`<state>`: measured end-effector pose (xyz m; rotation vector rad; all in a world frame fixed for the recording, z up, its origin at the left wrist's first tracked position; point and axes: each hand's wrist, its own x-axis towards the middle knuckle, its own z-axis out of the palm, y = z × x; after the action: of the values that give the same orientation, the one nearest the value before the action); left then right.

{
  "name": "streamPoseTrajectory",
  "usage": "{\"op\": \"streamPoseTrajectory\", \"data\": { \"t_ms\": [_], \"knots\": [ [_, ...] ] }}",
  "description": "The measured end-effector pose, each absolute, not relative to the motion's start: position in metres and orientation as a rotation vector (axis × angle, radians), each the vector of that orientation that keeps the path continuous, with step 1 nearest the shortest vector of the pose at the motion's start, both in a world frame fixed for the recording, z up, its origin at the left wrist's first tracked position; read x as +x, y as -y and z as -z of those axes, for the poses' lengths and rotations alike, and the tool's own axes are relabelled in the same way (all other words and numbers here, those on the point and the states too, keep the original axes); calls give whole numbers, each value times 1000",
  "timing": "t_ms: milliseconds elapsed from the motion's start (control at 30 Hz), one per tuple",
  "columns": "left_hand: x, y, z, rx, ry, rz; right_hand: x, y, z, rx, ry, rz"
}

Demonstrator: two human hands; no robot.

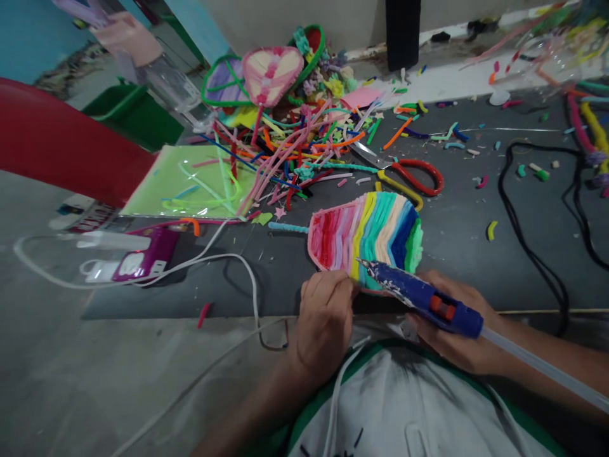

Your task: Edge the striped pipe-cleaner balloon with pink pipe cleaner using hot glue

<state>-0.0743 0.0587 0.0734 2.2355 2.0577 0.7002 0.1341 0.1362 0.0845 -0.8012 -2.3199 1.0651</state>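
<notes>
A striped pipe-cleaner craft piece point(380, 222) lies on the dark board, its bands running from red and pink through yellow, teal and blue to green. A light blue pipe-cleaner stem point(288, 227) sticks out from its left end. My left hand point(326, 317) is closed at the near edge of the piece, fingers curled over it; the fingertips are hidden. In my right hand point(461, 324) is a blue glue gun point(419, 295) with a clear glue stick point(542, 368) in its back. The gun's nozzle points left, over the yellow and teal bands.
Red-and-yellow-handled scissors point(419, 178) lie beyond the piece, beside a heap of pipe-cleaner scraps point(304, 149). A purple power bank point(143, 257) with white cables sits at left, near a green sheet point(190, 184). Black cord point(509, 203) loops at right. Finished-looking woven shapes point(272, 75) are behind.
</notes>
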Motion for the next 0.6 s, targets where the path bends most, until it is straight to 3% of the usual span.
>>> {"op": "streamPoseTrajectory", "data": {
  "t_ms": [600],
  "knots": [
    [-73, -58, -75, 2160, -2046, -754, 136, -134, -79, -816, 2394, -952]
  ]
}}
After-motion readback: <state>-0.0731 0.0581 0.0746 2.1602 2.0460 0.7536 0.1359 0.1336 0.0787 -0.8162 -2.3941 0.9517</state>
